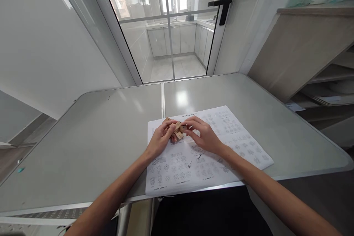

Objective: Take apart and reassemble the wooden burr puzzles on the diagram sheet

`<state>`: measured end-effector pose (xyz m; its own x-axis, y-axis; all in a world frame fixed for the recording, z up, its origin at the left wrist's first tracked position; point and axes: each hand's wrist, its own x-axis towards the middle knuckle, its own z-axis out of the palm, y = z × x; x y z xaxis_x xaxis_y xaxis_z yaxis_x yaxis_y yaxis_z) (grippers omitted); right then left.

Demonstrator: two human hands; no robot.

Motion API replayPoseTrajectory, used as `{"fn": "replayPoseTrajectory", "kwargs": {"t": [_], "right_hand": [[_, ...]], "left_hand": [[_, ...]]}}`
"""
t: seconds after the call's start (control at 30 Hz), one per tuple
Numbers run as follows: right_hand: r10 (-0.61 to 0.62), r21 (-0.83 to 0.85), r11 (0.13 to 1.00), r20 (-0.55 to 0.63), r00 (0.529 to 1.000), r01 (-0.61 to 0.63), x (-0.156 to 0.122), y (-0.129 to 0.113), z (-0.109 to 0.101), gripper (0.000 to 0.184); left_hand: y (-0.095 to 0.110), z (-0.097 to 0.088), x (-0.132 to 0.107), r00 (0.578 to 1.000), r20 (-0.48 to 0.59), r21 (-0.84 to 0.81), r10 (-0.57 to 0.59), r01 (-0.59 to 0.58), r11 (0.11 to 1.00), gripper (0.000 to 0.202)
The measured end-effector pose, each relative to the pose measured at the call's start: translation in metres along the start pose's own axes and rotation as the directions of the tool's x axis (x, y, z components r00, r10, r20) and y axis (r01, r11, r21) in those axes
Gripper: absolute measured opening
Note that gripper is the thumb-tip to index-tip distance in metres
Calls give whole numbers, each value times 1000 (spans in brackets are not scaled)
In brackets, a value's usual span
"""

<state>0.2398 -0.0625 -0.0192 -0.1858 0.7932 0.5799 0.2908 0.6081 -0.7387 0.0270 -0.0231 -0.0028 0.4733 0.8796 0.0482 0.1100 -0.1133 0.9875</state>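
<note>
My left hand [160,138] is closed around a partly assembled wooden burr puzzle [179,134] made of light brown notched sticks. Its thumb lies across the top of the puzzle. From the other side, my right hand [204,132] pinches a wooden puzzle piece [183,128] between thumb and fingers. A dark mark shows on that piece's end, which meets the rest of the puzzle; I cannot tell whether it is locked in. Both hands are just above a large printed sheet [177,171] covered with small line diagrams and some handwritten marks.
The grey folding table [116,132] has a seam down its middle. Behind it stands a glass door with a black handle [225,4]. A wooden shelf unit [298,51] rises at the right. A small teal object [20,170] lies near the table's left edge.
</note>
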Motion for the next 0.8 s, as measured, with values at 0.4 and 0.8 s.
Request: {"fn": "replayPoseTrajectory", "kwargs": {"t": [0.4, 0.8], "right_hand": [[-69, -46, 996, 56, 996, 72, -3, -1, -1, 27], [-71, 69, 995, 76, 995, 66, -5, 0, 5, 26]], "left_hand": [[-6, -1, -3, 990, 104, 231, 94, -116, 966, 47], [-6, 1, -5, 937, 172, 475, 306, -351, 807, 71]]}}
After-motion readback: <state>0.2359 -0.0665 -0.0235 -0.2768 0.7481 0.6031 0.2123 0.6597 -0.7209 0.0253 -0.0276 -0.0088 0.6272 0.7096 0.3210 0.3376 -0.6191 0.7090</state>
